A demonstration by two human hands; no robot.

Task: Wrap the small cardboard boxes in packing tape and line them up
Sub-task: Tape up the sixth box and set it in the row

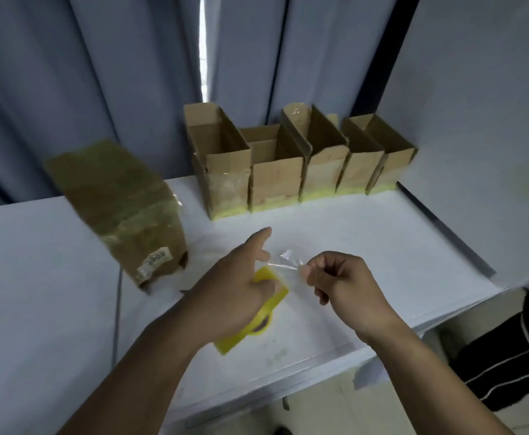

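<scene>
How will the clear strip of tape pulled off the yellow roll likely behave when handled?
The clear tape strip is probably floppy: its free end looks crumpled where the right hand pinches it. Thin and see-through, it seems nearly weightless and would likely cling to fingers. The yellow tape roll, gripped by the left hand, anchors it.

Your boxes (301, 171) stand in a row at the table's (366, 246) back. Another box (122, 208) is left of them, the tape roll (277, 295) in front.

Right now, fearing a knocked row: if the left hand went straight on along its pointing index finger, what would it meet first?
The left hand likely meets the row's second cardboard box from the left, past bare table; depth is unclear.
</scene>
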